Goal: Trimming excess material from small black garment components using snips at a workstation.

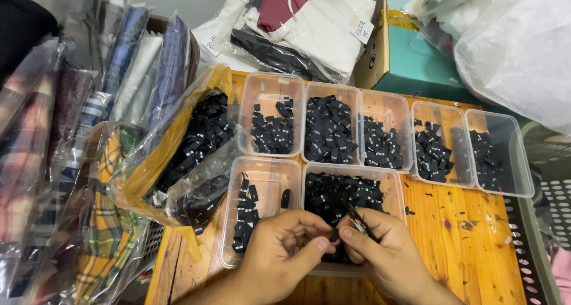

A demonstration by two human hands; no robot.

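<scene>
We see both hands low in the centre of the frame, meeting over the near edge of a clear plastic tub filled with small black woven labels [342,192]. The left hand [279,251] has its thumb and forefinger pinched nearly shut on one small black label [333,236]; the other fingers curl inward. The right hand [380,248] is closed round a thin dark tool with a metal tip, likely small snips or tweezers [357,219], its tip just beside the pinched label. Which tool it is, we cannot tell.

Around the hands: left of the full tub, touching it, a second clear tub [262,186] holds only a sparse column of labels. Across the middle of the frame runs a row of five more clear tubs [386,109], side by side, each partly filled with the same black labels. All stand on an orange-stained wooden tabletop [470,233], with a few stray labels loose on it.

At centre left, a crumpled clear and yellow plastic bag of black labels [196,150] slumps against the tubs. Further left, folded checked fabrics in clear sleeves [113,222] crowd the table edge. At upper right sit a teal cardboard box [416,67] and a white plastic sack [517,49].
</scene>
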